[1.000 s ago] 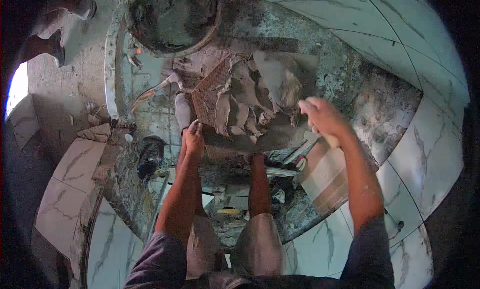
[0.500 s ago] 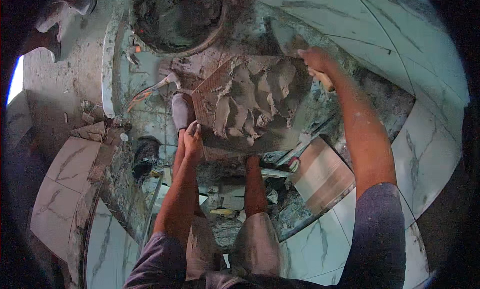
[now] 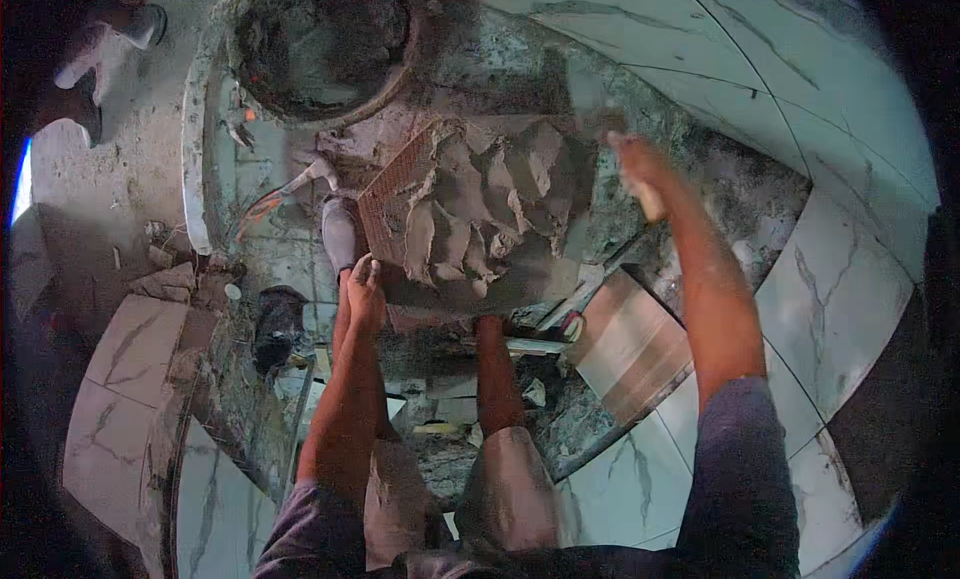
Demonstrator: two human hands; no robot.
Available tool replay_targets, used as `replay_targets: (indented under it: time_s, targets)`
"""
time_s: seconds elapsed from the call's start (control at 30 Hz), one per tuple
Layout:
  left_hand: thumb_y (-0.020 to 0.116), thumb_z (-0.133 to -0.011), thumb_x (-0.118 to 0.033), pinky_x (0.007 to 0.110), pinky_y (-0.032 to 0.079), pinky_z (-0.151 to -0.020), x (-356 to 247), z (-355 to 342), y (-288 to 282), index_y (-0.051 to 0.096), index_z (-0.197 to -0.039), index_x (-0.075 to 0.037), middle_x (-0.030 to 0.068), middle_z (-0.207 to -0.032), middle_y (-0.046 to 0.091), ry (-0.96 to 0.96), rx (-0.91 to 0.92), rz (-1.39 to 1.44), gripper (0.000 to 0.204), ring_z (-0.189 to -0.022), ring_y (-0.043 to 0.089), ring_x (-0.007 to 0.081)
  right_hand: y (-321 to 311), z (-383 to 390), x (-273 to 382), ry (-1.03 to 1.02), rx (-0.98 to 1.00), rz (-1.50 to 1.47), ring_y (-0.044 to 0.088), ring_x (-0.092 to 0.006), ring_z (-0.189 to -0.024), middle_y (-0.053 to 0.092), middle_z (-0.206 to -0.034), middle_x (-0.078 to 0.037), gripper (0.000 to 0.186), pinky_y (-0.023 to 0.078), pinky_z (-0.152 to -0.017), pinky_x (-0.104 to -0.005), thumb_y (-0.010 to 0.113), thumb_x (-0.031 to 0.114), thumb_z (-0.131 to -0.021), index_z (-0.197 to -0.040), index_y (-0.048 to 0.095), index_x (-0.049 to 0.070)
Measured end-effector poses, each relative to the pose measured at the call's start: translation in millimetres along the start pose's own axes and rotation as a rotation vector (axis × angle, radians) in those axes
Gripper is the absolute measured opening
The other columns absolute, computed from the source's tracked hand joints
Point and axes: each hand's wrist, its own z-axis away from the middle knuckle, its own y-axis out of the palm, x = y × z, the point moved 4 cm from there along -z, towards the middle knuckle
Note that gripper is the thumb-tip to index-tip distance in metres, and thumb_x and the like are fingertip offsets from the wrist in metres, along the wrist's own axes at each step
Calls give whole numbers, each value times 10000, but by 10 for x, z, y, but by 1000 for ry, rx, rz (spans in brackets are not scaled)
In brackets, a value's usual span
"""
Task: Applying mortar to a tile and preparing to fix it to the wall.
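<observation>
My left hand [image 3: 367,284] is closed on the lower left edge of a square tile [image 3: 385,204], held tilted with its brown, gridded back up. Thick, ragged ridges of grey mortar [image 3: 465,204] cover the middle of that back. At the tile's upper right, my right hand [image 3: 645,169] is closed round the pale handle of a trowel [image 3: 652,204]; its blade is blurred and hard to make out. My left shoe [image 3: 338,229] shows just beside the tile.
A round tub of grey mix [image 3: 320,49] stands beyond the tile. A hammer-like tool [image 3: 322,174] lies left of it. Another person's feet [image 3: 145,29] are top left. Marbled tiles [image 3: 125,369] lie left, more [image 3: 830,289] right, and a striped board [image 3: 625,344] lies below right.
My right hand with the trowel rose from over the mortar toward the back right, then dropped slightly. My left hand stays on the tile edge. The whole view has shifted a little.
</observation>
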Motion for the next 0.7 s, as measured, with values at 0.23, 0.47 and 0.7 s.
replay_targets:
  time_s: [0.23, 0.47, 0.7]
  targets:
    - [464, -846, -142, 229, 387, -633, 68, 5, -281, 502, -1026, -2, 15, -876, 541, 46, -51, -163, 231, -725, 488, 97, 432, 1093, 154, -196, -164, 237, 546, -347, -624, 554, -707, -199, 409, 420, -563, -413, 402, 372, -827, -879, 496, -23]
    - [432, -858, -183, 236, 389, -659, -35, 53, -97, 504, -1012, 2, 23, -846, 555, 74, -35, -274, 251, -721, 500, 109, 965, 1053, -557, -91, -263, 311, 502, -403, -861, 531, -903, -252, 395, 407, -723, -444, 421, 351, -819, -950, 504, -11]
    - [451, -848, -228, 267, 403, -680, 254, -69, -513, 503, -1003, 9, 52, -857, 565, -20, -148, -134, 288, -743, 524, 134, 1254, 1391, -476, -116, -43, 9, 549, -283, -699, 556, -757, -175, 428, 440, -625, -369, 450, 370, -804, -1011, 472, -3]
